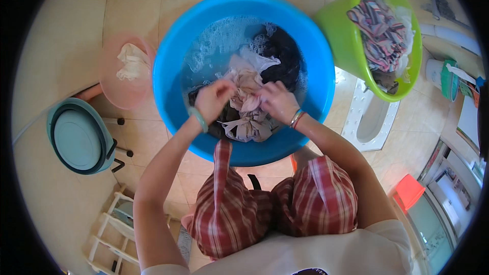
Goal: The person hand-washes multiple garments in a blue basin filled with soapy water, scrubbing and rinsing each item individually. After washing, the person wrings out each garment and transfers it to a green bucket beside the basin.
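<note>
A large blue basin [318,46] in front of me holds sudsy water and wet clothes. In its middle a pale pink garment [245,79] lies bunched up, partly out of the water. My left hand [214,101], with a green bangle at the wrist, is at the garment's left edge. Its fingers are curled in, and what they hold, if anything, is hidden. On the other side my right hand [279,103], slightly blurred, has its fingers bent onto the pink cloth and gripping it. Dark clothes [281,51] soak at the basin's right side.
A green bucket [338,20] with striped and white clothes stands at the far right. Left of the basin is a pink translucent tub [113,89] with white cloth, beside a teal folding basin [76,140]. A squat toilet [369,117] lies right; a white rack [109,234] stands near left.
</note>
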`<state>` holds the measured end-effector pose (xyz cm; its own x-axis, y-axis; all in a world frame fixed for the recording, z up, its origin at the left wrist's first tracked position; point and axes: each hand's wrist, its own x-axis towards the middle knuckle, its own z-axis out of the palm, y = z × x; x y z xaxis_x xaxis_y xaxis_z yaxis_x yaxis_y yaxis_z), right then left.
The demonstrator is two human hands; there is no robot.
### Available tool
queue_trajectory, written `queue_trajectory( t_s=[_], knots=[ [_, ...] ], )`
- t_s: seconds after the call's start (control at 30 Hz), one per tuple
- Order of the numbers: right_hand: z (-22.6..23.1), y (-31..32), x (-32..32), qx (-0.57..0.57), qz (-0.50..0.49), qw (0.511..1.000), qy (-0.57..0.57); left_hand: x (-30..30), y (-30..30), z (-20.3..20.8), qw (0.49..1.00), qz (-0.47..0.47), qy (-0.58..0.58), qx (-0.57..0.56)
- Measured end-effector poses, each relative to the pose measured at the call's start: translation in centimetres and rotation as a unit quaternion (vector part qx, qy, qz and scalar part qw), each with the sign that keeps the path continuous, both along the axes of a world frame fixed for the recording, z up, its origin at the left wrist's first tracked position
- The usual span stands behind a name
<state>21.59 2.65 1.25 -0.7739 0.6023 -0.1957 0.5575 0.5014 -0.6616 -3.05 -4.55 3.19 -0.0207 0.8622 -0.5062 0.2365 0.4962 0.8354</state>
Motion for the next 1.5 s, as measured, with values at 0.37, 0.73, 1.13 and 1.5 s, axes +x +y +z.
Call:
queue_trajectory(
  t_s=[0.37, 0.73, 1.13, 1.5],
  knots=[
    [4.8, 2.5, 3.9, -0.148, -0.106, 0.976, -0.116, 4.7, -4.0, 0.6, 0.848, -0.466, 0.249, 0.048],
    [2.4, -1.4, 3.9, 0.018, 0.010, 0.992, -0.126, 2.0, -2.7, 0.0, 0.961, -0.167, 0.189, 0.116],
    [2.9, 6.5, -3.0, 0.097, -0.051, 0.992, -0.059, 6.8, 0.5, -3.3, 0.941, -0.223, 0.218, 0.131],
    [6.2, 4.8, 1.4, -0.283, -0.304, 0.906, 0.086, 9.5, -3.9, -0.7, 0.944, -0.261, 0.055, 0.193]
  ],
)
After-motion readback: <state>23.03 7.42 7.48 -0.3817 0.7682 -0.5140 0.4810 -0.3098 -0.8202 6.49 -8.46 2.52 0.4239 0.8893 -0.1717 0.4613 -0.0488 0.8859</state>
